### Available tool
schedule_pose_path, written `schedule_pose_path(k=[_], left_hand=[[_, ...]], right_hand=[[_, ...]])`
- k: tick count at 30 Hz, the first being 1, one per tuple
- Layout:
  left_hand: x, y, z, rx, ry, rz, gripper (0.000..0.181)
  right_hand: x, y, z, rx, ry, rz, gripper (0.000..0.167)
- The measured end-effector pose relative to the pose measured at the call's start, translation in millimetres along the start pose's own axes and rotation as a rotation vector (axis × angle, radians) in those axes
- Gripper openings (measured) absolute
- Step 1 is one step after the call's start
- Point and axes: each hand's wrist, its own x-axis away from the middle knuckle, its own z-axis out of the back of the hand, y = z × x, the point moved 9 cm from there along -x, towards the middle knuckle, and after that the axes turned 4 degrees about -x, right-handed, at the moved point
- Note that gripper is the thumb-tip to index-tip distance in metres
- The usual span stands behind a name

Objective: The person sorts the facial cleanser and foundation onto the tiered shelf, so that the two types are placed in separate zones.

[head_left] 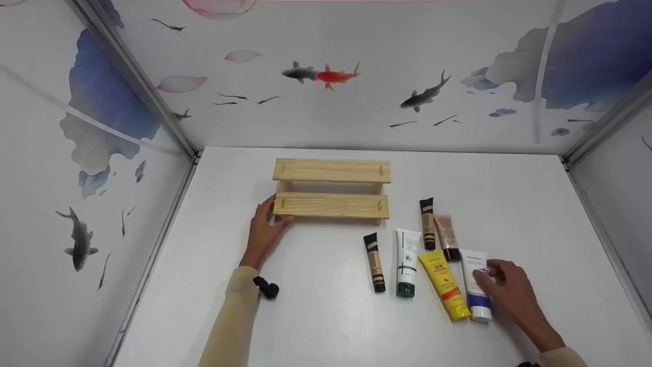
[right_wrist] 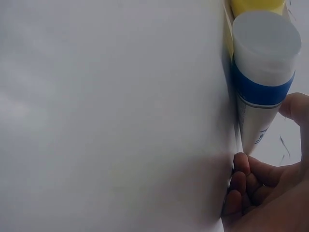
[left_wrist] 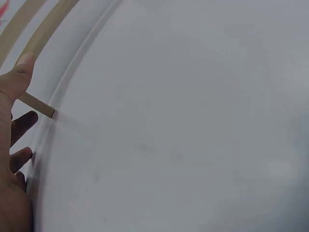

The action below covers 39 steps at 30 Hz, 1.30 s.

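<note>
A two-step wooden rack (head_left: pixel 331 205) stands at the table's back middle. My left hand (head_left: pixel 265 232) is at its front left corner, thumb against the front board's edge and fingers beside its left end; the left wrist view shows the thumb on the wood (left_wrist: pixel 46 31). At the right, my right hand (head_left: pixel 514 293) holds a white tube with a blue band (head_left: pixel 474 278) by its side, thumb on top and fingers along its right edge. The right wrist view shows its white cap (right_wrist: pixel 267 36) close up, with fingertips (right_wrist: pixel 241 163) at its narrow end.
Left of the white-and-blue tube lie a yellow tube (head_left: pixel 444 285), a white tube with green cap (head_left: pixel 407 262) and a small black-and-tan tube (head_left: pixel 374 262). Behind them are another black-and-tan tube (head_left: pixel 428 223) and a pinkish tube (head_left: pixel 446 237). Printed walls (head_left: pixel 356 117) enclose the table.
</note>
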Motion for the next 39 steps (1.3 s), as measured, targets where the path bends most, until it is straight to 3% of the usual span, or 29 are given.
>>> schedule_pose_path(k=[18, 27, 33, 39], left_hand=[[12.1, -9.6, 2.2, 0.007, 0.004, -0.019, 0.093], [5.6, -4.2, -3.4, -0.022, -0.017, -0.010, 0.094], [5.1, -3.1, 0.2, -0.019, -0.005, -0.007, 0.092], [4.4, -3.7, -4.8, -0.022, -0.026, 0.003, 0.096]], right_hand=[[0.2, 2.8, -11.2, -0.001, -0.003, -0.003, 0.087], [-0.6, 5.8, -7.0, 0.004, 0.000, -0.013, 0.084], [-4.1, 0.8, -4.3, 0.020, -0.050, -0.025, 0.089], [-1.7, -0.3, 1.2, 0.066, -0.125, -0.109, 0.091]])
